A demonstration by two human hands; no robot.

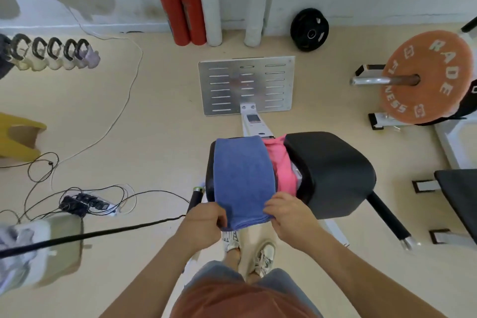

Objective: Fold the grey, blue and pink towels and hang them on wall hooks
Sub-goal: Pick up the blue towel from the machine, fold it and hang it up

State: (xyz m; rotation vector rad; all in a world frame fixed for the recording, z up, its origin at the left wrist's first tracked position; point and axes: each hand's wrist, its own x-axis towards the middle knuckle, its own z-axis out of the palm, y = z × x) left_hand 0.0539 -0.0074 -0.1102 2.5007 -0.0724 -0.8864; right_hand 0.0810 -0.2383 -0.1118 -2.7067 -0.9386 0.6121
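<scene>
At frame centre, the blue towel (242, 178) is draped over a black pad (333, 170), its near edge pinched by the left hand (206, 219) and right hand (289, 212). A pink towel (282, 168), seemingly bunched, is seen just right of it.

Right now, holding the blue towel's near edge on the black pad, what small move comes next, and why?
Probably lift that edge and fold it over to the far edge. The left hand and right hand each pinch a near corner of the blue terry towel, which lies spread flat on the black padded bench seat.
</scene>
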